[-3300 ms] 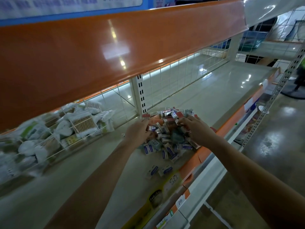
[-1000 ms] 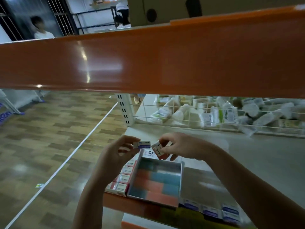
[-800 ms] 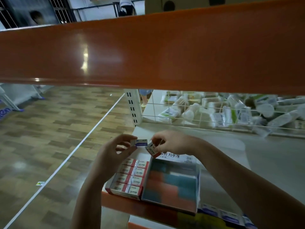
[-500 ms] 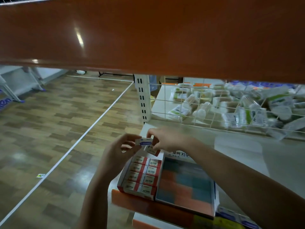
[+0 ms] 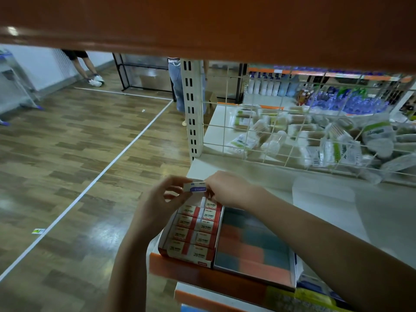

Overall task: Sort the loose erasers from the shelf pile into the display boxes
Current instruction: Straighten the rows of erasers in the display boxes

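Note:
My left hand [image 5: 161, 200] pinches a white eraser with a blue band [image 5: 195, 187] above the far end of the red display box [image 5: 186, 255]. That box holds two rows of red-and-white 2B erasers [image 5: 193, 230]. My right hand [image 5: 227, 190] reaches in from the right, fingers curled down onto a red-and-white eraser [image 5: 211, 204] at the box's far end. Its fingertips also touch the blue-banded eraser. Beside the red box stands a white box [image 5: 249, 273] of orange and teal erasers.
The boxes sit at the left front corner of a grey shelf [image 5: 326, 199]. A wire mesh divider [image 5: 270, 143] backs it, with cotton swab packs [image 5: 315, 136] behind. The orange upper shelf front [image 5: 202, 23] hangs low overhead. People's legs [image 5: 177, 86] stand on the wooden floor.
I have turned from the loose pile to the boxes at the shelf's left end. My right hand has lowered its red-and-white eraser to the red box's far end; my view dipped below the upper shelf.

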`<state>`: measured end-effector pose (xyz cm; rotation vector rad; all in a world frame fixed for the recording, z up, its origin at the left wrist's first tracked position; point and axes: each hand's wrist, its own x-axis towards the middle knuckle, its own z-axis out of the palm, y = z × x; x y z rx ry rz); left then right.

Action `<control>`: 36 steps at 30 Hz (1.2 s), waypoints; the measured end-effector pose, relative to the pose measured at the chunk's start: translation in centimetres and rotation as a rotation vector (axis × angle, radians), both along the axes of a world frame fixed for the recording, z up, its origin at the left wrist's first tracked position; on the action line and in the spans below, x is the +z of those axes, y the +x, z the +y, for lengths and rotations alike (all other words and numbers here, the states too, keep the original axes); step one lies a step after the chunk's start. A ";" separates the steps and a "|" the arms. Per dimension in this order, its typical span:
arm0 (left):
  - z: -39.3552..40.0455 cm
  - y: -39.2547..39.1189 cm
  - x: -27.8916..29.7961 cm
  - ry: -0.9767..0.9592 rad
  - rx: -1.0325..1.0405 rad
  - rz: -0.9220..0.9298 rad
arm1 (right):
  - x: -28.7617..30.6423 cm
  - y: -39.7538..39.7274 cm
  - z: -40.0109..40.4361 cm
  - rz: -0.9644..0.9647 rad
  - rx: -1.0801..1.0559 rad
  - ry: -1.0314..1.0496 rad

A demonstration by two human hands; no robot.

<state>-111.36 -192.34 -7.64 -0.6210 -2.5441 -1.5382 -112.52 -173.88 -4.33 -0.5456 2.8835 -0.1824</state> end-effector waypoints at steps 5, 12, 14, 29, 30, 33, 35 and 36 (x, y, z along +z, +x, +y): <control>-0.2 0.2 -0.2 0.003 0.009 -0.019 | -0.6 0.1 -0.2 0.020 0.018 0.072; 0.5 0.8 0.8 -0.021 0.002 -0.018 | 1.1 1.5 1.8 0.144 -0.015 -0.093; 1.4 1.2 1.5 -0.051 -0.044 -0.003 | 2.3 2.8 3.9 0.165 -0.081 -0.154; 15.2 6.4 3.8 -0.330 -0.623 0.157 | 3.4 17.7 17.7 0.121 -0.661 -0.128; 16.1 6.8 3.8 -0.363 -0.656 0.185 | 3.2 18.4 18.1 0.120 -0.693 -0.123; 18.6 7.8 3.3 -0.470 -0.744 0.251 | 2.6 20.3 19.1 0.136 -0.800 -0.116; 20.0 8.3 2.8 -0.580 -0.766 0.303 | 2.2 21.1 19.7 0.142 -0.884 -0.127; 20.6 8.5 2.4 -0.649 -0.762 0.339 | 2.0 21.4 19.9 0.128 -0.918 -0.137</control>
